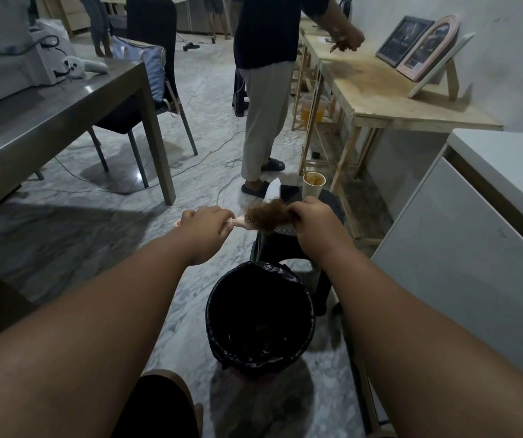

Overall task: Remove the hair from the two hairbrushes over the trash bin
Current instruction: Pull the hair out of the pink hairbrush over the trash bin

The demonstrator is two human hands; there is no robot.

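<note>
Pink hairbrush held between both hands, beyond the bin

The left hand (205,224) grips the pink plastic hairbrush (245,223) by its handle; the right hand (312,223) pinches the brown clump of hair (268,218) on its bristles, above and beyond the round black-lined trash bin (260,317).

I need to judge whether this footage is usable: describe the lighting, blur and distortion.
Head view: dim indoor light; wide-angle bending at the edges; the black-lined round trash bin interior is nearly featureless; the standing person's hand is motion-blurred; the brown hair clump on the pink plastic hairbrush stays legible.
</note>
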